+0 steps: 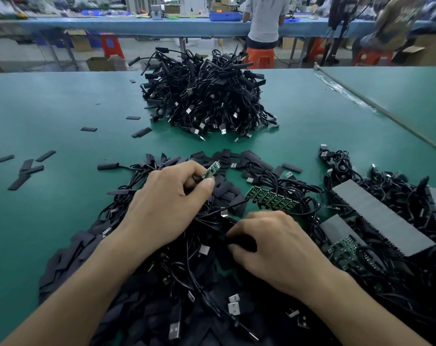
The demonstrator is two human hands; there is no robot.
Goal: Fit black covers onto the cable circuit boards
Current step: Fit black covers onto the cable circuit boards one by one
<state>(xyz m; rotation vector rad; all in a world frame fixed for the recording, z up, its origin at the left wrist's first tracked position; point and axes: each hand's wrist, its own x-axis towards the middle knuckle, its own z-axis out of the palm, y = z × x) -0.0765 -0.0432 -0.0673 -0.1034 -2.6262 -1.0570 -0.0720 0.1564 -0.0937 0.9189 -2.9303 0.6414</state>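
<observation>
Pinching a narrow green circuit board [211,171] between thumb and forefinger, my left hand [167,203] holds it tilted upward. Its face is studded with tiny parts, and its lower end is hidden in my grip. It sits above the loose black covers [227,191] heaped on the green table [49,116]. My right hand [277,248] curls its fingers round one black cover [242,243], low over the tangled cables [182,270] and near a row of bare boards [272,199].

The green circuit board [211,170] is bare and tilted upward, pinched at the fingertips of my left hand [172,201]. The black cover [242,242], a flat sleeve, is pinched under my right hand [274,248]. Loose covers [228,192] lie scattered beneath.
</observation>
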